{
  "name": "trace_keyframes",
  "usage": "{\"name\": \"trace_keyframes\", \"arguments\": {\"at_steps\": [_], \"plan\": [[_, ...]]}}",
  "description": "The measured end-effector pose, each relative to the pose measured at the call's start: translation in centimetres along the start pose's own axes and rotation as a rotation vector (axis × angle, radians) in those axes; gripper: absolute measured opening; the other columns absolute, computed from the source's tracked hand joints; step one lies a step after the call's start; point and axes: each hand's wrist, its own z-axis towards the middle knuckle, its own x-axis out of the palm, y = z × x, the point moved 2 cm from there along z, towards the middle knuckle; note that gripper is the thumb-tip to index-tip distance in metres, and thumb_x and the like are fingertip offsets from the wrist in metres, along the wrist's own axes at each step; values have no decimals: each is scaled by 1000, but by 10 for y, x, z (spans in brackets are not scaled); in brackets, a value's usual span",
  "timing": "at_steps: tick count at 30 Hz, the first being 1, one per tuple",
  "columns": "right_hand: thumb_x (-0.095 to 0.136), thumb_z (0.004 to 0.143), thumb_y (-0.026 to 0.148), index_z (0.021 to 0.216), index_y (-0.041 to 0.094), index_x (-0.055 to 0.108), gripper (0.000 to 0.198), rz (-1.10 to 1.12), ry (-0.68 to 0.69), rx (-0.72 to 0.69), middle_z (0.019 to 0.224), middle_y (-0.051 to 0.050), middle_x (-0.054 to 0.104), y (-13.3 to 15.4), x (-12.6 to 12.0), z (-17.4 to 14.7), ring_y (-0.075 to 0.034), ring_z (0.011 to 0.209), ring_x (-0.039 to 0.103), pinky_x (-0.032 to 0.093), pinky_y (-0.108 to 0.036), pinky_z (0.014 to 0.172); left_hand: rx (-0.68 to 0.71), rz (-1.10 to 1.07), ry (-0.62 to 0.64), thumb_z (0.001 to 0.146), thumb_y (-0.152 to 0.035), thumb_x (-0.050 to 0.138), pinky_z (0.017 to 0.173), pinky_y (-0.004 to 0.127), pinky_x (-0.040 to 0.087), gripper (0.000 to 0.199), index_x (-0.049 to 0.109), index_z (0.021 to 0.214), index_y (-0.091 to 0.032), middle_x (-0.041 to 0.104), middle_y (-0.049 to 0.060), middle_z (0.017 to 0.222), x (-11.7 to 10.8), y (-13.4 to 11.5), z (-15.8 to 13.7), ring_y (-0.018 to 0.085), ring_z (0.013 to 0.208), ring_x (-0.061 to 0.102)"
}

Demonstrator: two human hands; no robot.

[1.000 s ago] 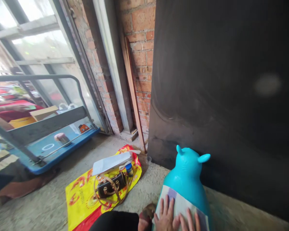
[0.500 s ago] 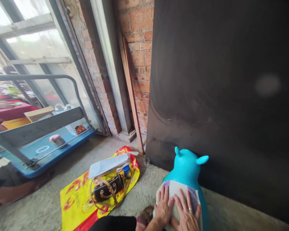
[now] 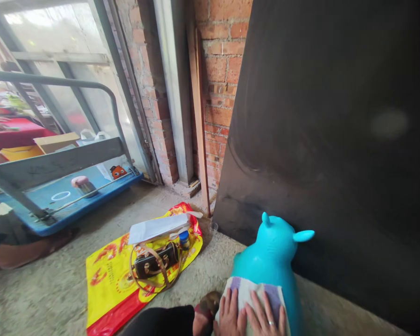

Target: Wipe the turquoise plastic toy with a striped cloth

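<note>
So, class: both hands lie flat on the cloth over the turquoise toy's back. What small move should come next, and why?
Probably slide both palms outward, smoothing the cloth down the toy: left hand and right hand lie close together, flat on it.

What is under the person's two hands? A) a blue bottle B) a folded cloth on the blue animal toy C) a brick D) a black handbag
B: both the left hand and right hand lie flat on a folded cloth draped over the blue animal toy.
</note>
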Motion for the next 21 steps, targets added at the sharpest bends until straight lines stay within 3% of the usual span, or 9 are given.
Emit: {"name": "trace_keyframes", "arguments": {"at_steps": [2,4,7,10,14,16,18,21], "plan": [[49,90,47,135,38,49,45,161,107,-217,143,-3,48,-23,-5,29,-34,138,37,-22,-63,111,-40,-60,58,91,-40,28,120,48,24,61,27,149,-24,21,-1,160,-9,-5,8,23,148,21],[48,88,62,138,39,43,55,342,383,-313,157,-1,24,-43,-10,61,-31,145,23,-24,-55,113,-68,-109,105,91,-46,27,118,51,26,62,23,151,-28,19,-2,161,-11,-4,18,24,148,19],[39,91,63,140,37,39,55,519,655,-306,160,2,16,-58,-18,102,-26,148,9,-22,-50,116,-124,-140,149,91,-52,27,118,56,24,65,21,151,-29,18,-1,162,-4,5,35,25,149,17],[39,92,61,137,36,46,52,567,722,-236,159,2,22,-55,-23,126,-24,148,10,-16,-47,119,-145,-182,119,90,-51,31,120,48,22,65,27,150,-26,25,0,160,6,12,49,24,147,23],[44,91,58,130,34,53,47,517,691,-176,155,0,34,-42,-27,129,-25,145,23,0,-48,123,-62,-197,-2,88,-47,32,119,42,26,58,44,142,-27,40,-1,153,4,13,53,21,143,32],[45,91,56,125,33,57,43,430,604,-131,151,-1,41,-35,-25,119,-27,142,30,12,-50,122,18,-160,-29,87,-47,32,119,39,27,57,52,136,-26,47,-1,149,0,12,49,20,142,36],[47,89,56,120,33,60,41,314,398,-138,145,0,49,-26,-21,100,-27,138,38,17,-49,121,52,-121,-44,84,-50,35,118,35,30,59,56,132,-23,51,1,145,-4,14,40,20,139,39],[52,85,59,110,34,64,37,143,-36,-228,135,2,58,-6,-13,56,-24,126,52,8,-47,122,69,-113,-113,80,-56,39,117,37,35,65,56,133,-21,61,3,135,-4,21,20,23,135,45]]}}
